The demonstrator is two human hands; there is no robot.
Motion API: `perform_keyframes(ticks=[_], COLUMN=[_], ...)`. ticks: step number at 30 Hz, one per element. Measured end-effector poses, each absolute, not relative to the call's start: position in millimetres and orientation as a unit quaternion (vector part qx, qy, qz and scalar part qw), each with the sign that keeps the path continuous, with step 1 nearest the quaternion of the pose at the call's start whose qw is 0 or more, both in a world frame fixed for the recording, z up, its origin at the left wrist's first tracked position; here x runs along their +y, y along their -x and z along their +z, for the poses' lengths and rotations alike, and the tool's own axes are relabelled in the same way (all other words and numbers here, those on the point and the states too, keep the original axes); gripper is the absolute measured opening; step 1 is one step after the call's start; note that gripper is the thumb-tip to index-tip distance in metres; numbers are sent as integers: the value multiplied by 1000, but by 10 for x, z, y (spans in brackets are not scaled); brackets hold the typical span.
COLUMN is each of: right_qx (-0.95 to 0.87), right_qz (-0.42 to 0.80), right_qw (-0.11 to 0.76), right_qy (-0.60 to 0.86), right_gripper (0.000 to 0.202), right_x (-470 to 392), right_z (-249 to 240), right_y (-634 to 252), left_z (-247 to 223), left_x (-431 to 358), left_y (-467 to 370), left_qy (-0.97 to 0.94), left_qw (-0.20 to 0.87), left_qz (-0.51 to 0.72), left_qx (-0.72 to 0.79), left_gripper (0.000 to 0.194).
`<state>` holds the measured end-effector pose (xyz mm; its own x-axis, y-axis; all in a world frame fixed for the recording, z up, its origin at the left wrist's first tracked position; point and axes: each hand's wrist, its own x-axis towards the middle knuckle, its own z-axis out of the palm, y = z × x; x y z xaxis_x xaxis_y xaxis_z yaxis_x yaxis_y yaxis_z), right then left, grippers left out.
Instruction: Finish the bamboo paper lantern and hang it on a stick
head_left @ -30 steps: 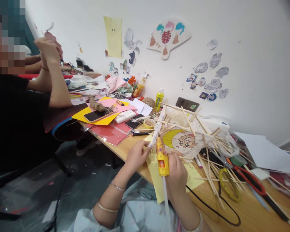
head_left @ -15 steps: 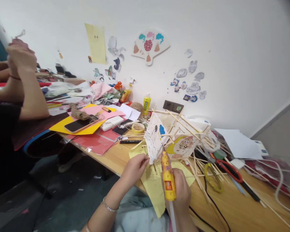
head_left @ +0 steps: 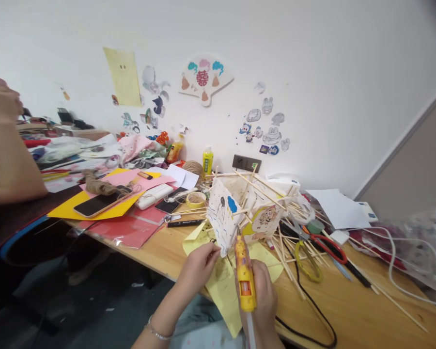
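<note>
White wall behind, stuck with cut-out drawings and a paper fan. Wooden table below, crowded along its far edge and left end with coloured paper, twine, a phone, a yellow bottle. Loose sticks heaped mid-table, scissors and a green ring toward the right end.

Left hand at the near edge, fingers pinched on the lower corner of a lantern, a stick frame with drawn paper panels. Lantern held tilted just above a yellow sheet, its top leaning toward the wall.

Right hand closed around a glue gun, nozzle up and touching or just short of the lantern's lower edge; cannot tell which. Glue stick trailing from the back of the gun, black cord looping off over the table to the right.

Changed over the last second: lantern turned from edge-on to showing two panels, one with a blue blotch, one with a cartoon figure. Nozzle kept at the same lower corner throughout. View swung right, so the co-worker at the left end now shows only as an arm at the frame's edge.

Reading: frame rotated in the left hand to bring a fresh joint to the nozzle, likely gluing paper to stick at that corner. No glue bead visible.
</note>
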<state>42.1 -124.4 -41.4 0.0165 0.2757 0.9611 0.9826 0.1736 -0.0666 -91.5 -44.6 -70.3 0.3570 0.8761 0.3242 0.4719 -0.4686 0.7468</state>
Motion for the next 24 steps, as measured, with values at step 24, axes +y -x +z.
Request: perform_keyframes(ticks=[24], right_qx=[-577], right_qz=[-277], right_qw=[509], right_qy=[576], right_gripper=[17], right_x=[-1135], right_z=[-453], right_y=[-441], left_z=[-723], left_x=[-454], left_y=[901], left_qy=[-772], left_qw=[270], left_qz=[369], left_qx=[442], left_gripper=[22])
